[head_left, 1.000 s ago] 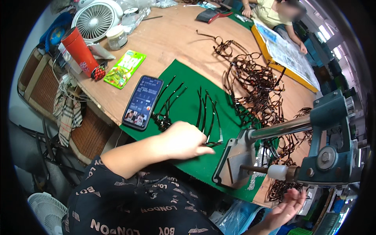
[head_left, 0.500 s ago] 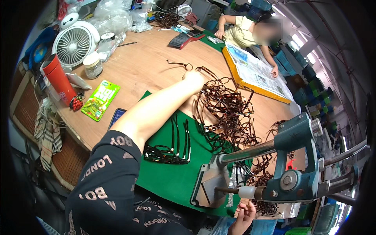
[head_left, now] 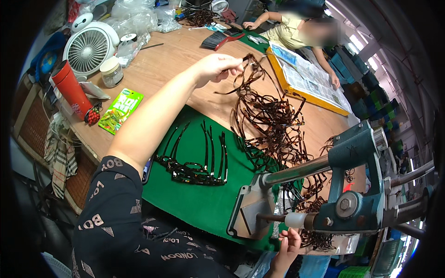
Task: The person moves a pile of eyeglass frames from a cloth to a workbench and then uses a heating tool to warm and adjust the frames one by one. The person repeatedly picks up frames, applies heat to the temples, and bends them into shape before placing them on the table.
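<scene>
Tortoiseshell eyeglass frame [head_left: 251,60] is clamped in left grip [head_left: 235,67], right grip [head_left: 289,241] parted, empty — judged light, springy, slick, snappable if twisted — best taken near its middle.

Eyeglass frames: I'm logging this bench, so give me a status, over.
Left hand pinching a dark frame. Right hand loosely curled beside the teal press, nothing seen in it. Tangled pile crowds the held frame.

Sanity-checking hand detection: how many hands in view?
4: wearer's left hand holding a spectacle frame; right hand near the press; a co-worker's hand near the brush; their other hand at the newspaper's edge.
</scene>
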Motion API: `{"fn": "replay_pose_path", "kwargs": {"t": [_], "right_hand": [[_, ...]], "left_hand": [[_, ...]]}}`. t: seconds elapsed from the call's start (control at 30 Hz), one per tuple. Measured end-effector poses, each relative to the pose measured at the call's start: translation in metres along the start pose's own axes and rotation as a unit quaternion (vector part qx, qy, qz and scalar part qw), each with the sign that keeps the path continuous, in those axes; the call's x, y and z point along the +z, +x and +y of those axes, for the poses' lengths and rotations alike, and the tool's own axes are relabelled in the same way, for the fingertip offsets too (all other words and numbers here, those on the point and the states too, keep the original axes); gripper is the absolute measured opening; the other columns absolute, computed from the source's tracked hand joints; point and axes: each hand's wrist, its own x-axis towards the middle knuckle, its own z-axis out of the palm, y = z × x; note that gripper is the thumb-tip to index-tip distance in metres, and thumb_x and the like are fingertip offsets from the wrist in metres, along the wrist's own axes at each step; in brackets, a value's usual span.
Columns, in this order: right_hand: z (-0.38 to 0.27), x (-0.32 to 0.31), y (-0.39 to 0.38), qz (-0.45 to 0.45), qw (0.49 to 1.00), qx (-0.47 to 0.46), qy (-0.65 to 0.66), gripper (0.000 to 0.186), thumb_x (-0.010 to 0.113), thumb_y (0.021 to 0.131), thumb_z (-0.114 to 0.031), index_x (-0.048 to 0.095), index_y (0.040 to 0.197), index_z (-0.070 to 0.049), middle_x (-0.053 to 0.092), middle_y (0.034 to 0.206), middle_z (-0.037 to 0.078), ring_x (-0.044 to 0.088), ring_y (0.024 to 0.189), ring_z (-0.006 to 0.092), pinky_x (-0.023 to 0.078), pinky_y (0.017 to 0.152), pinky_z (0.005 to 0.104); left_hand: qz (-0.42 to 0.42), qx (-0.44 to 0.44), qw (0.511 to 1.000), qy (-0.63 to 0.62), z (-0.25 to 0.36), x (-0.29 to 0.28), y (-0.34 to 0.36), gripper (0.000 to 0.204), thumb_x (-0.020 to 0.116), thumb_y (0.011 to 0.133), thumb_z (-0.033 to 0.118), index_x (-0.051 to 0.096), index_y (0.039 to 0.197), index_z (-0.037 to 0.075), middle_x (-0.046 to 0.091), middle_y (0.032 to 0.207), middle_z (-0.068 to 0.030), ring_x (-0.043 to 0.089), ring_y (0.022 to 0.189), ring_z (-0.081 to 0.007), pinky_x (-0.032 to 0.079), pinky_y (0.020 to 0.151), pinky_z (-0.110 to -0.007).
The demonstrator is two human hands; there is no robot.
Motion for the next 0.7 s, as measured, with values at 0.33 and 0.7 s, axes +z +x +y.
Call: {"fn": "replay_pose_path", "kwargs": {"t": [0.33,0.7], "right_hand": [[0.001,-0.013,-0.018,-0.010,0.999,-0.006,0.039,0.026,0.051,0.086,0.000,0.050,0.112,0.002,0.059,0.099,0.010,0.056,0.089,0.0145,0.044,0.080,0.0250],[0.005,-0.020,-0.032,-0.005,0.998,0.000,0.055,0.019,0.050,0.087,0.000,0.052,0.107,0.001,0.060,0.096,0.009,0.057,0.087,0.0151,0.044,0.079,0.0279]], "left_hand": [[-0.101,0.107,0.952,-0.270,0.001,0.044,-0.004,0.031,0.043,0.094,0.033,0.059,0.079,0.011,0.044,0.056,0.0074,0.030,0.041,-0.0038,0.021,0.038,-0.018],[-0.007,0.068,0.965,-0.253,0.026,0.085,-0.034,0.047,0.057,0.083,0.051,0.048,0.056,0.013,0.032,0.045,0.0077,0.023,0.037,-0.0046,0.015,0.036,-0.021]]}}
